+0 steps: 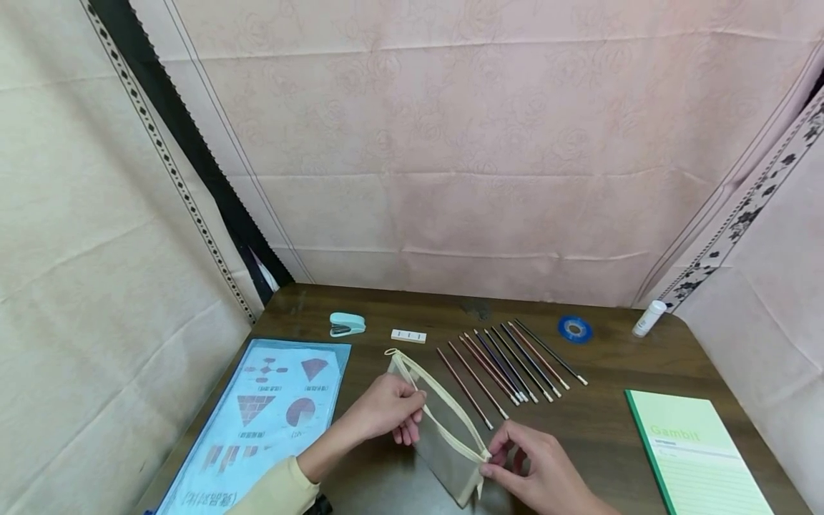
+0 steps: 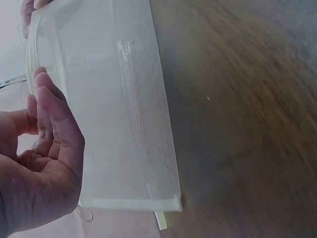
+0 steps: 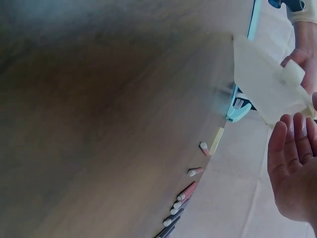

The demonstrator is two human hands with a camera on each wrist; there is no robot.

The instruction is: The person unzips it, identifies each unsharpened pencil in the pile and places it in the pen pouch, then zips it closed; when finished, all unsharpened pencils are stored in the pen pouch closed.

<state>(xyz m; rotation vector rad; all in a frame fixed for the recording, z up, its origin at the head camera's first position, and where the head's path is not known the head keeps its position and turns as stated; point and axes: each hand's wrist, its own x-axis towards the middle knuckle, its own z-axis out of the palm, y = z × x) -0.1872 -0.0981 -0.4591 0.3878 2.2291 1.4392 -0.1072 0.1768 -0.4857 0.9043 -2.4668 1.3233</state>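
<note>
A cream see-through zip pouch [image 1: 444,458] stands tilted above the table, its mouth spread wide. My left hand [image 1: 386,408] pinches the far-left zip edge; in the left wrist view its fingers [image 2: 59,134] are bent beside the pouch's mesh side [image 2: 104,124]. At the pouch's near right corner, my right hand [image 1: 537,465] pinches the zip end between thumb and fingers. The right wrist view shows the right hand [image 3: 294,173] at the pouch [image 3: 257,79]. Just beyond the pouch lies a slanted row of several pencils [image 1: 464,389].
Behind the pouch are a light blue stapler [image 1: 347,324] and a white eraser [image 1: 408,336]. Blue tape [image 1: 565,330] and a white glue stick [image 1: 650,319] are at the back right. A blue folder [image 1: 277,400] lies left, a green notepad [image 1: 695,458] right.
</note>
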